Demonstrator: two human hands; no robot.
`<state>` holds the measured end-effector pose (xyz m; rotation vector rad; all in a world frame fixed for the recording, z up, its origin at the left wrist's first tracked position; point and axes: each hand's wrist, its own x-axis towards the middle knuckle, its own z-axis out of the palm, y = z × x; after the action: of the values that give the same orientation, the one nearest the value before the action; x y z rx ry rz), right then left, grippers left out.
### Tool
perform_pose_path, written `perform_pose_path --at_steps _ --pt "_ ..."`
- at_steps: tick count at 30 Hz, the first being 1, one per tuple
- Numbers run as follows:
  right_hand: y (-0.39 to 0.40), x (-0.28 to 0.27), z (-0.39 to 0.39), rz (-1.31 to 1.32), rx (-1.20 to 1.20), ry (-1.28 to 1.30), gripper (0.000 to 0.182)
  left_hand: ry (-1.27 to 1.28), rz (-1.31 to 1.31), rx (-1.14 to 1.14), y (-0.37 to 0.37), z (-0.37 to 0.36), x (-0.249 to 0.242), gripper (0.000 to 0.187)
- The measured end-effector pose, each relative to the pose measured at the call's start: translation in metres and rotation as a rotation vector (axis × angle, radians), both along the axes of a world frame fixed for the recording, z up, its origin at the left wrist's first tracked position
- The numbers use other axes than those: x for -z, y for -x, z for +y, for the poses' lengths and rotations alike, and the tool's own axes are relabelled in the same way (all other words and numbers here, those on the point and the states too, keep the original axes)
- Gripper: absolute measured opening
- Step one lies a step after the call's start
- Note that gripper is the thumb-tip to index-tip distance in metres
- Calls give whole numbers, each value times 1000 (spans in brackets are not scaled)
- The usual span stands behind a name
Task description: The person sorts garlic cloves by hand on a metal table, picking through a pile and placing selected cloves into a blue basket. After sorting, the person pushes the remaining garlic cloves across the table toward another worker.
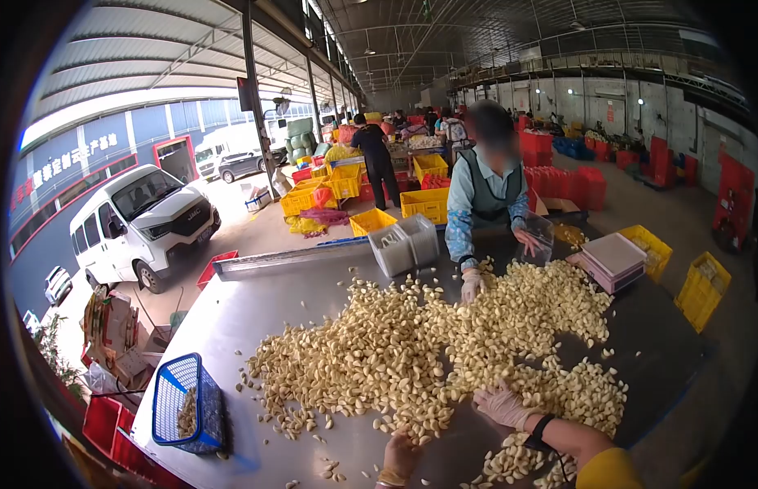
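Note:
A wide heap of peeled garlic cloves covers the middle of the metal table. My right hand, in a thin pale glove with a dark band at the wrist, lies on the near edge of the heap, fingers stretched out over the cloves. Lower and further left, my left hand is at the heap's front edge. Its fingers look curled together among the cloves, and what is in them, if anything, is hidden. Loose cloves lie around both hands.
Across the metal table, a co-worker's gloved hand touches the heap; the other holds a clear bag. A blue basket with some cloves stands left. Clear plastic containers and a pink-white box sit along the far side.

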<state>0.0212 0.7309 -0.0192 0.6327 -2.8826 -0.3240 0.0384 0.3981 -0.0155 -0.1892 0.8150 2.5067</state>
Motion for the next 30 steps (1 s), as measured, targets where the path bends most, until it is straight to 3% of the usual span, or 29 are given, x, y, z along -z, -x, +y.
perform_pose_path --at_steps 1,2,5,7,8,9,10,11,12,14,15,16,19,21,22,23,25,26,27,29,30 --pt "15 -9 20 52 96 -188 35 1 0 -1 3 -4 12 31" --pt "30 -7 39 40 281 -120 35 -50 42 -45 9 -8 31 31" --pt "32 -46 18 75 617 -127 37 -102 79 -94 16 -11 -6 28" --pt "15 -66 -40 -32 290 149 39 -175 38 -93 16 -15 -13 30" --pt "7 -50 -72 95 -34 282 39 -230 54 -94 19 -18 -9 33" --pt "-2 -32 -111 -104 -179 433 41 -229 42 -89 24 -21 -3 33" --pt "-19 -19 -147 -108 -382 419 44 -260 116 -118 28 -25 3 32" --pt "-39 -39 -180 -297 -441 324 47 -285 191 -146 28 -29 5 31" --pt "-56 -81 -199 -389 -531 -7 48 -114 75 -272 17 -22 -38 27" --pt "-45 -68 -195 -340 -526 66 48 -69 40 -322 19 -27 -48 26" --pt "-41 -44 -191 -287 -511 125 48 -32 11 -368 15 -31 -46 25" --pt "-26 4 -172 -68 -401 178 47 -48 46 -345 16 -34 -42 25" --pt "-1 -6 -91 11 34 101 46 -55 129 -242 13 -25 -38 31" --pt "4 12 -31 77 284 49 43 149 320 -108 10 -17 -15 38" --pt "-1 8 -7 -62 416 109 44 354 389 -45 10 -16 11 40" --pt "-30 -24 4 -169 511 66 50 356 378 -34 2 -13 5 40" --pt "-89 -51 32 -193 324 228 60 350 300 201 -8 0 -24 61" --pt "-123 -63 43 -196 151 171 62 732 705 223 -14 6 -21 52" --pt "-158 -74 55 -201 -21 117 64 728 699 231 -16 13 -22 52" --pt "-208 -92 88 -412 -62 177 65 381 128 414 -17 27 -29 48" --pt "-223 -99 108 -366 26 241 65 491 122 469 -23 41 -38 51"
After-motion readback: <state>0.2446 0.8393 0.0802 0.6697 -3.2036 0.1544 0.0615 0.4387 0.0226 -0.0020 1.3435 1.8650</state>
